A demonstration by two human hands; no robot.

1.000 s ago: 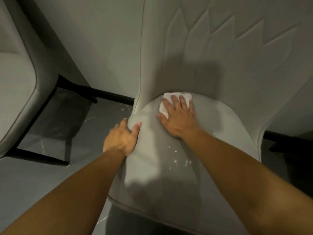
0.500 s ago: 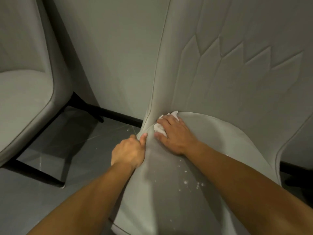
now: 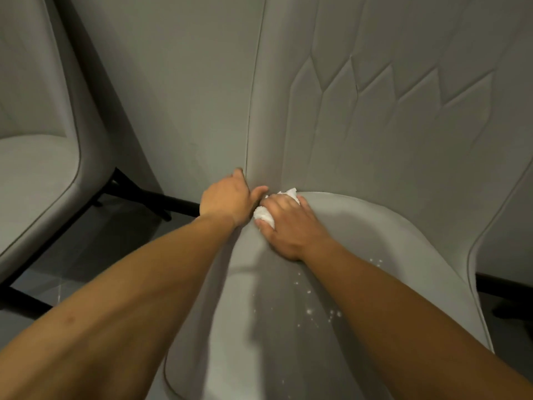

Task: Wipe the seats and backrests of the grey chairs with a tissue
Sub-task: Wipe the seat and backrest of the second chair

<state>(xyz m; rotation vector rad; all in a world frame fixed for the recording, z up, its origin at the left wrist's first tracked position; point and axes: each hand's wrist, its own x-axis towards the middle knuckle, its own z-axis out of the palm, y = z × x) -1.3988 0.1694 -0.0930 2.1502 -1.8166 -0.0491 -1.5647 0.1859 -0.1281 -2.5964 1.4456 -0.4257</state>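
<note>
right hand (image 3: 288, 223) presses bunched tissue (image 3: 264, 214) | left hand (image 3: 227, 197) grips chair (image 3: 375, 226) edge

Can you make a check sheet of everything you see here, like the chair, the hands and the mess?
Surface: grey chair seat, white specks scattered near its middle.
Job's things: tissue bunched at the seat's back left corner, by the backrest.
Clutter: nothing seen besides the specks.
Grippers: right hand presses and grips the tissue; left hand grips the chair's left edge.
Cables: nothing seen.
Surroundings: second grey chair to the left, wall behind, dark floor.
</note>
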